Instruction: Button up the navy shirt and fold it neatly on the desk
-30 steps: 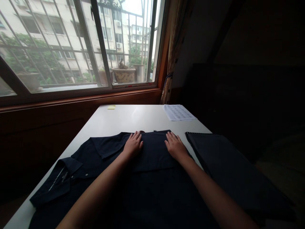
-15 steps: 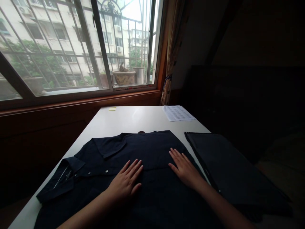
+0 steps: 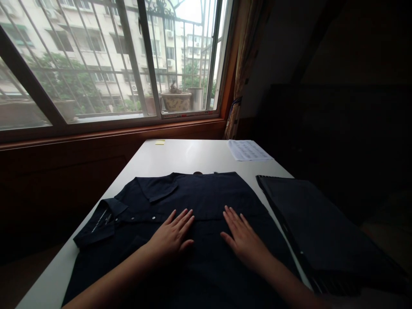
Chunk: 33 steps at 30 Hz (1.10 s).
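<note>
A dark navy short-sleeved shirt [image 3: 206, 193] lies spread on its side across a white table [image 3: 193, 154], its collar toward the left and its white buttons in a row facing up. My left hand [image 3: 175, 231] rests flat on the middle of the shirt, just right of the buttons, fingers stretched out. Farther right, my right hand [image 3: 241, 234] also lies palm down on the fabric with its fingers extended. Neither hand grips the cloth. The near part of the shirt is very dark and partly covered by my forearms.
To the right of the shirt lies a flat black folder-like item [image 3: 309, 214] with a ridged edge, hanging past the table side. Printed sheets [image 3: 249, 150] and a yellow sticky note [image 3: 160, 142] sit at the far end. A barred window [image 3: 112, 64] stands beyond.
My right hand has slid a little left over the shirt, closer to my left hand. The view has turned slightly left, so the scene sits farther right. Both hands stay on the cloth.
</note>
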Motion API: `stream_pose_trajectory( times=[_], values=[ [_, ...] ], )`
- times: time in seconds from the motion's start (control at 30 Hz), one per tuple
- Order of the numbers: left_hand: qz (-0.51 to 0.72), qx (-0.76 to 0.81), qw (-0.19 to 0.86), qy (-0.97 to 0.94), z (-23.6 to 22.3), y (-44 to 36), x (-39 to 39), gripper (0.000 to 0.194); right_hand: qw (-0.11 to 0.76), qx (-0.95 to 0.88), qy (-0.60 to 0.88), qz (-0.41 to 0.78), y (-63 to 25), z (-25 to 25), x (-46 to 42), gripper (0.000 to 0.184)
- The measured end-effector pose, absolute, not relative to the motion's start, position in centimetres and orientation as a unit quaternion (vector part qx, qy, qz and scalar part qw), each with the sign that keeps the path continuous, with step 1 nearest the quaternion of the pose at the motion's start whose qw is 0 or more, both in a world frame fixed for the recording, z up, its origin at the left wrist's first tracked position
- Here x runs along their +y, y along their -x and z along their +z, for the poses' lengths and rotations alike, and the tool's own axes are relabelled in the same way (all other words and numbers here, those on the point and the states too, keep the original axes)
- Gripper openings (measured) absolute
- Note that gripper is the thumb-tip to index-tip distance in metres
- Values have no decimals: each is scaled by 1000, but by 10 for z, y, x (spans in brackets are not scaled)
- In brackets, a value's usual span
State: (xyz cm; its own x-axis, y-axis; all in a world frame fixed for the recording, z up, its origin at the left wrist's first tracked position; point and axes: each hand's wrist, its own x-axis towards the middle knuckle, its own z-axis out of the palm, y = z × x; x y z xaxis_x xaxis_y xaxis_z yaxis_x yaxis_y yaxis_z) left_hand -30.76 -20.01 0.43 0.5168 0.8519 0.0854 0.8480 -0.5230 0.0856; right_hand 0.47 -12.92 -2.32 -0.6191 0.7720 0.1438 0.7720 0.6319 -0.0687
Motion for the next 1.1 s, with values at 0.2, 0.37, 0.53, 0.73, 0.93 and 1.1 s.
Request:
stream_pose_trajectory(
  times=[0.2,0.37,0.53,0.73,0.93,1.1],
  values=[
    [49,523,-36,-850,25,353,-241,65,63,-906,419,8,-22,-25,-145,70],
    [39,548,-87,-831,16,386,-292,66,82,-889,451,-6,-80,-40,-144,70],
    [37,537,-103,-837,6,377,-310,67,110,-863,491,-35,-74,-29,-148,69],
    [63,538,-120,-832,-3,349,-294,66,135,-909,393,19,63,12,-197,62],
    [53,530,-183,-826,-9,344,-298,67,115,-940,302,108,104,-8,-237,67],
    [40,522,-212,-825,-6,346,-300,66,98,-916,383,66,32,-16,-212,66]
  ],
)
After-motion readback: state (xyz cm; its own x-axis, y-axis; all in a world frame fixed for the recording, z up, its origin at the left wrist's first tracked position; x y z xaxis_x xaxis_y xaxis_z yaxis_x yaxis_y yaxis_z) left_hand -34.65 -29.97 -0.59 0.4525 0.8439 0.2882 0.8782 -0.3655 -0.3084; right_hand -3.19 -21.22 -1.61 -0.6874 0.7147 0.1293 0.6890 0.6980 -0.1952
